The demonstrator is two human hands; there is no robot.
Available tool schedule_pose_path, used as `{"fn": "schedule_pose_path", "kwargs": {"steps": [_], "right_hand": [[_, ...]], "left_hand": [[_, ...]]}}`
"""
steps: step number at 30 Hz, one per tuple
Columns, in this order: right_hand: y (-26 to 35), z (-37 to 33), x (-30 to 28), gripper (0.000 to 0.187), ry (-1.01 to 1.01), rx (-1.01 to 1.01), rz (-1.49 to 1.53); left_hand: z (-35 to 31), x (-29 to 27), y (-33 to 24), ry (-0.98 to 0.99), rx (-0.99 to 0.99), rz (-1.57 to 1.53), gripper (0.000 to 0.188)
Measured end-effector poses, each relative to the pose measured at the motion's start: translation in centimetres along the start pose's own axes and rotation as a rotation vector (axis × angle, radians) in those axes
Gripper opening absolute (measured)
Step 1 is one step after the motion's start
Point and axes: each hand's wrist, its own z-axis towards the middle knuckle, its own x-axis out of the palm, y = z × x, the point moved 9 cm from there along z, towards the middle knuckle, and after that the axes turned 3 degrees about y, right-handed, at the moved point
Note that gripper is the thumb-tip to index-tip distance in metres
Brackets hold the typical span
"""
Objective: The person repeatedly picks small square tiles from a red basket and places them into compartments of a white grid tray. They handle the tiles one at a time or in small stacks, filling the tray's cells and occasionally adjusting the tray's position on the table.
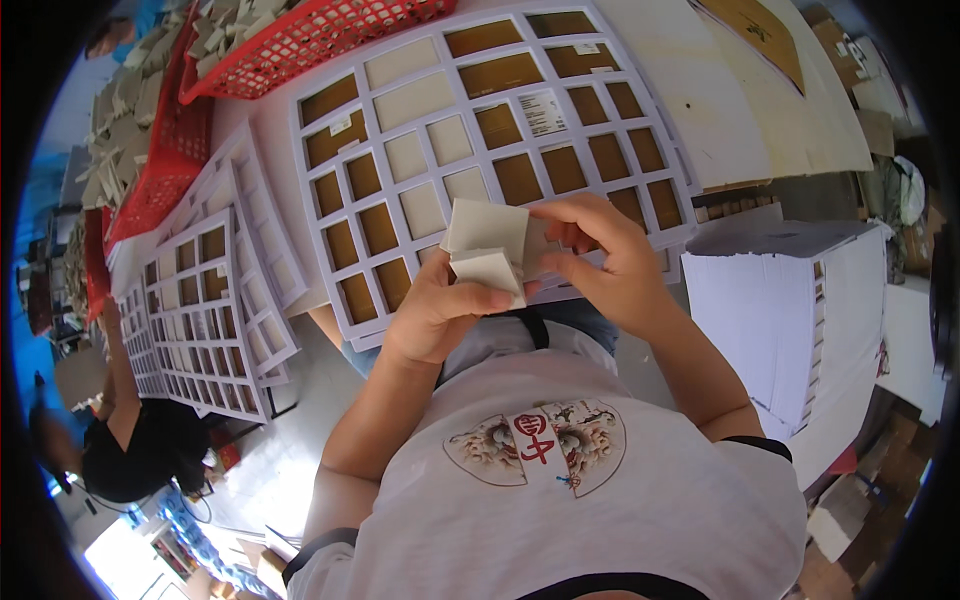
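Note:
My left hand grips a small stack of cream square card pieces, its thumb lying across a smaller front piece. At the stack's right side my right hand has its thumb and forefinger closed around the edge of a piece that its fingers partly cover. Both hands are above the near edge of a white lattice frame with many rectangular openings. Some openings hold cream panels; others show brown backing. A white printed label lies in one opening.
Red plastic baskets heaped with cream pieces stand at the far left. More lattice frames lie on the left, beside a co-worker in black. At right are a brown sheet on the table and a tall white stack.

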Motion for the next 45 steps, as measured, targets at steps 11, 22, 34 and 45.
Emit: {"fn": "schedule_pose_path", "kwargs": {"steps": [11,22,34,45], "right_hand": [[-1.2,0.4,-3.2,0.026,-0.039,0.111,0.164],[-5.1,3.1,-5.2,0.009,-0.025,0.229,0.044],[-3.1,2.5,-3.6,0.024,0.160,-0.092,-0.419],[1.9,1.3,-3.6,0.035,0.058,-0.192,-0.469]], "left_hand": [[1.0,1.3,0.8,0.072,-0.075,0.019,0.069],[1.2,-1.9,-1.3,-0.088,0.038,0.054,0.068],[1.8,-2.4,-0.7,-0.133,0.008,0.081,0.064],[2.5,0.1,0.5,-0.020,-0.110,0.310,0.069]]}}
